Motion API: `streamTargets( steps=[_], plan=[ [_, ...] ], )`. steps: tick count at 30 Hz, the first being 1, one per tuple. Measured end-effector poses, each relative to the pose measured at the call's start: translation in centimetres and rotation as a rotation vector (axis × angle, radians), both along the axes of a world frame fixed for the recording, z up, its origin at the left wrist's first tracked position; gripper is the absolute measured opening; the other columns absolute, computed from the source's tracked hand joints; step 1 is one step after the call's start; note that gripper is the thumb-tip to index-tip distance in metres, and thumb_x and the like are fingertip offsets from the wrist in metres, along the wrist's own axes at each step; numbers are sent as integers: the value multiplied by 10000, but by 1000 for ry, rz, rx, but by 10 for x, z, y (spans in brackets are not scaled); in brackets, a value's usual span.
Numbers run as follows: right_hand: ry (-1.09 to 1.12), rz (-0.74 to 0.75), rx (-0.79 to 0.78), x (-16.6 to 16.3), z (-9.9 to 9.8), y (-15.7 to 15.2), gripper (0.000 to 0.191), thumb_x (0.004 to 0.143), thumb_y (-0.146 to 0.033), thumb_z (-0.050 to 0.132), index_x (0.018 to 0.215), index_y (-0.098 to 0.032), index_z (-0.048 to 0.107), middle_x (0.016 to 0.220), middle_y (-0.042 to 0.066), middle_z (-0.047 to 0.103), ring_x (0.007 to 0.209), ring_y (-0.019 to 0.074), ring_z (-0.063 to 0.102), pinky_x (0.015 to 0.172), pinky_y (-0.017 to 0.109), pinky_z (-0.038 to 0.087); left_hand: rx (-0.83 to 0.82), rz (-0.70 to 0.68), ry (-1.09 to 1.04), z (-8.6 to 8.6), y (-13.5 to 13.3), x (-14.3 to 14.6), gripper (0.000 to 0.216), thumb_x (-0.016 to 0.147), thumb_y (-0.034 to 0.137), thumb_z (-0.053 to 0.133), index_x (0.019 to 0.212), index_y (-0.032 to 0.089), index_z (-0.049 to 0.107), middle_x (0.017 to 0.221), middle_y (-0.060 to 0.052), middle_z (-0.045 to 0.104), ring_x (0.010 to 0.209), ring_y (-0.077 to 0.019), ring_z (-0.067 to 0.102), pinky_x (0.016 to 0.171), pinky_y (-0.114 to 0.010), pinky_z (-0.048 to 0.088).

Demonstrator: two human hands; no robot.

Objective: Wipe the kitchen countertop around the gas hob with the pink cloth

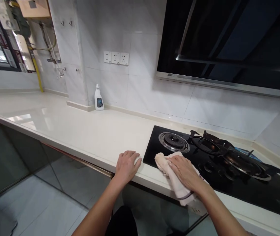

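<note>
A pale cloth point(165, 164) with a dark stripe near its hem is bunched on the front left part of the black gas stove point(152, 144). My right hand point(182, 168) holds it down against the glass, and its lower end hangs over the counter's front edge. My left hand point(127, 165) rests on the white countertop point(93, 131), just left of the stove, with the thumb apart from the loosely bent fingers. Behind the cloth lies the left burner point(174, 141), without a pan support.
Black pan supports point(208, 144) stand on the right part of the stove. A white spray bottle point(99, 98) is by the wall. Sockets point(116, 58) are on the tiles, and a dark range hood point(223, 42) overhangs the stove. Cabinets point(68, 177) run below the counter.
</note>
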State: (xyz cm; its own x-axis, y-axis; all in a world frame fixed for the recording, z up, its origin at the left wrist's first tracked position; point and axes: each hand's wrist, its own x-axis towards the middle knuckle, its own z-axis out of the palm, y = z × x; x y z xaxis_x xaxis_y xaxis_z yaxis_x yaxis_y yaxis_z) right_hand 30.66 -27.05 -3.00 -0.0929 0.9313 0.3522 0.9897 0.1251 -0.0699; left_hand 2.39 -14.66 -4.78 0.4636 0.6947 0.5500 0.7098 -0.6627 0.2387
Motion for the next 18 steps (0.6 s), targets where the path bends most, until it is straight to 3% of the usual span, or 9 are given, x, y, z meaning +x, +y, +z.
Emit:
streamTargets(
  steps=[4, 8, 12, 14, 18],
  plan=[
    [12, -116, -10, 39, -2, 14, 504, 1090, -358, 248, 1193, -222, 723, 1248, 111, 712, 1159, 249, 623, 1063, 440, 468, -6, -17, -18, 1, -1, 0, 287, 1040, 356, 535, 1184, 256, 762, 1260, -87, 762, 1204, -275, 666, 991, -458, 504],
    [53, -268, -50, 71, -4, 33, 546, 1075, -310, 214, 1258, -177, 711, 1317, 153, 702, 1273, 263, 603, 1166, 451, 413, -5, -26, -24, 1, -2, -1, 293, 1040, 369, 534, 1181, 259, 765, 1259, -89, 763, 1203, -283, 662, 993, -465, 499],
    [109, -446, -97, 85, -3, 53, 475, 1080, -485, 402, 1366, -196, 647, 1430, 143, 640, 1369, 269, 555, 1209, 516, 378, -19, -22, -14, 2, -3, -1, 300, 1044, 375, 533, 1204, 260, 759, 1268, -87, 759, 1216, -288, 656, 1007, -465, 493],
    [138, -544, -118, 85, -2, 61, 533, 1036, -584, 510, 1404, -209, 607, 1475, 127, 603, 1390, 288, 534, 1205, 582, 369, -26, -21, -16, 3, -4, -1, 299, 1044, 370, 536, 1211, 259, 757, 1274, -86, 756, 1219, -289, 655, 1003, -460, 495],
    [161, -633, -158, 75, -2, 66, 577, 1083, -587, 299, 1456, -245, 577, 1546, 143, 552, 1417, 320, 511, 1181, 622, 360, -29, -30, -18, 4, -5, 0, 289, 1043, 359, 545, 1213, 256, 755, 1273, -85, 758, 1220, -292, 654, 1002, -459, 494]
  ],
)
